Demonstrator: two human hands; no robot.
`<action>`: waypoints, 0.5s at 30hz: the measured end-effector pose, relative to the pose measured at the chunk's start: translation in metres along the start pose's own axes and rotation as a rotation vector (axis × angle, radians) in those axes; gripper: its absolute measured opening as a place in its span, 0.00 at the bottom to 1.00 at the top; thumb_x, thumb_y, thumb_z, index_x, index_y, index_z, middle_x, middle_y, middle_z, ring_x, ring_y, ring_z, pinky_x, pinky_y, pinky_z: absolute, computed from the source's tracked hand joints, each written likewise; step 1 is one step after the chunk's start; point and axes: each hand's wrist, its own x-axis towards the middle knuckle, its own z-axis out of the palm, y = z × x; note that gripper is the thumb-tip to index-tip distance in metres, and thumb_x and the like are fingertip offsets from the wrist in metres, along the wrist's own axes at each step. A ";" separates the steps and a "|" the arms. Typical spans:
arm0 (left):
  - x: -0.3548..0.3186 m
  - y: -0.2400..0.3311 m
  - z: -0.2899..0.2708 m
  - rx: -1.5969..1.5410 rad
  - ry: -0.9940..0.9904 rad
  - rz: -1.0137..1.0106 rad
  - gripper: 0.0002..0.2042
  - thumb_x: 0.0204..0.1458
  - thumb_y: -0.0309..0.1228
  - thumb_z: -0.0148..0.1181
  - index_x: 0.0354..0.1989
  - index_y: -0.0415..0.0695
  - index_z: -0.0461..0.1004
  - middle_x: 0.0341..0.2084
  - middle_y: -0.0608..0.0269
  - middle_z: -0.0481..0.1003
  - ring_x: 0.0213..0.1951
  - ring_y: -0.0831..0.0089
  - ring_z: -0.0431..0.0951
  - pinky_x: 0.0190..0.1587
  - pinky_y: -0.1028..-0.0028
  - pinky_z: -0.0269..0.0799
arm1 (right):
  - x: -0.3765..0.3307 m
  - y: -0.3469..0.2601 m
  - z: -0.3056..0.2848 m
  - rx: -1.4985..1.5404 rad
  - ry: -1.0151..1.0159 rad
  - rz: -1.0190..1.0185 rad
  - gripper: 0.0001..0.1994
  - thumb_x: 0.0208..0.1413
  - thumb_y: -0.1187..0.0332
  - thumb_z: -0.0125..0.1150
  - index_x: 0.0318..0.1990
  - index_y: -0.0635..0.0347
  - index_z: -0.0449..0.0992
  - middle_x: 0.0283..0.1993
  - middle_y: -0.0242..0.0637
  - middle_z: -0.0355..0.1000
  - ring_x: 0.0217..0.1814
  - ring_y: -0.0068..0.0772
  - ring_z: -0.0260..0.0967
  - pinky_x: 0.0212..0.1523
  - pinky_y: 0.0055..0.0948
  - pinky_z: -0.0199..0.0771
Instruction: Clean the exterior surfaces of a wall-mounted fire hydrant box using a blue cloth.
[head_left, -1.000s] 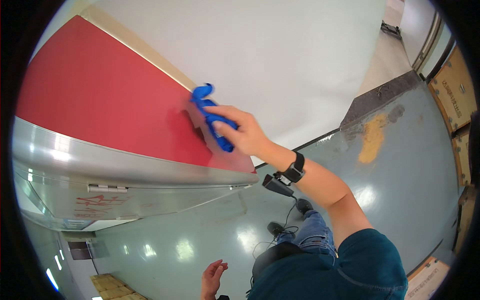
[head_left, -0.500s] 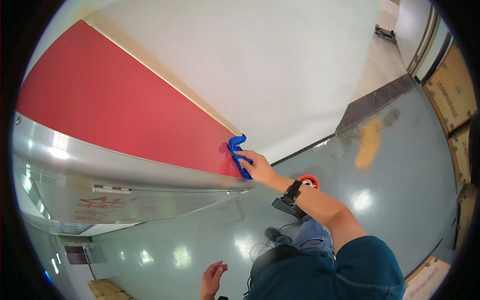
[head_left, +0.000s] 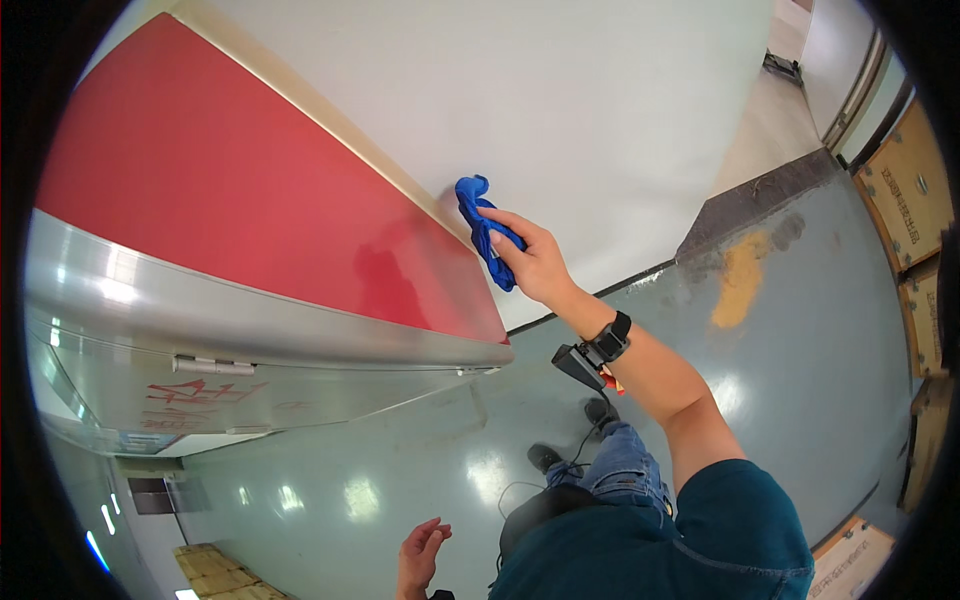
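My right hand (head_left: 532,257) is closed on a bunched blue cloth (head_left: 487,232), fingers pressing it from one side. The cloth is in front of the white wall (head_left: 600,120), by the back edge of a red panel (head_left: 250,190); whether it touches the wall I cannot tell. That panel tops a silver metal cabinet (head_left: 330,385) with red marks on its front, and it faintly reflects my hand. My left hand (head_left: 424,552) hangs low near my body, holding nothing, its thumb apart from the loosely bent fingers.
A black device (head_left: 590,355) is strapped to my right wrist. Wooden crates (head_left: 905,190) line the right side, and more boxes (head_left: 215,570) stand at the lower left. The grey floor (head_left: 400,470) has a yellow patch (head_left: 740,280) near the doorway. A thin cable runs by my feet.
My right hand has lifted the blue cloth from the red panel's right end, moving it up and away toward the wall. My left hand stays nearly where it was.
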 end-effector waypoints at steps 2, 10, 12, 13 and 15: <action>-0.001 -0.001 0.000 -0.004 0.007 0.002 0.16 0.61 0.28 0.52 0.54 0.30 0.69 0.42 0.47 0.78 0.45 0.62 0.79 0.54 0.66 0.73 | 0.001 -0.008 0.003 0.035 -0.006 -0.025 0.16 0.63 0.68 0.55 0.57 0.57 0.73 0.35 0.26 0.71 0.32 0.14 0.61 0.34 0.18 0.64; 0.004 -0.004 -0.004 -0.021 -0.004 0.019 0.17 0.61 0.28 0.53 0.54 0.29 0.69 0.42 0.47 0.78 0.45 0.62 0.79 0.54 0.65 0.74 | -0.003 0.003 0.000 -0.055 -0.005 -0.036 0.16 0.62 0.69 0.55 0.57 0.58 0.73 0.39 0.29 0.73 0.35 0.16 0.64 0.38 0.19 0.67; 0.007 -0.003 -0.004 -0.014 -0.016 0.024 0.17 0.61 0.29 0.53 0.54 0.29 0.68 0.42 0.47 0.78 0.45 0.63 0.79 0.54 0.65 0.74 | -0.004 0.003 -0.002 -0.051 -0.007 0.014 0.16 0.62 0.69 0.55 0.57 0.57 0.73 0.42 0.32 0.75 0.39 0.18 0.67 0.42 0.21 0.70; 0.008 -0.001 -0.004 -0.014 -0.018 0.024 0.17 0.61 0.29 0.53 0.54 0.29 0.68 0.42 0.47 0.78 0.45 0.63 0.79 0.54 0.65 0.74 | -0.004 0.004 -0.003 -0.033 -0.015 0.050 0.16 0.62 0.69 0.55 0.57 0.58 0.73 0.42 0.31 0.75 0.39 0.18 0.67 0.42 0.21 0.70; 0.011 0.002 -0.003 -0.016 -0.026 0.030 0.17 0.62 0.29 0.53 0.54 0.29 0.69 0.42 0.47 0.78 0.45 0.62 0.79 0.54 0.65 0.74 | -0.005 0.007 -0.005 -0.015 -0.021 0.087 0.16 0.62 0.69 0.55 0.57 0.58 0.73 0.42 0.31 0.75 0.39 0.18 0.67 0.42 0.21 0.70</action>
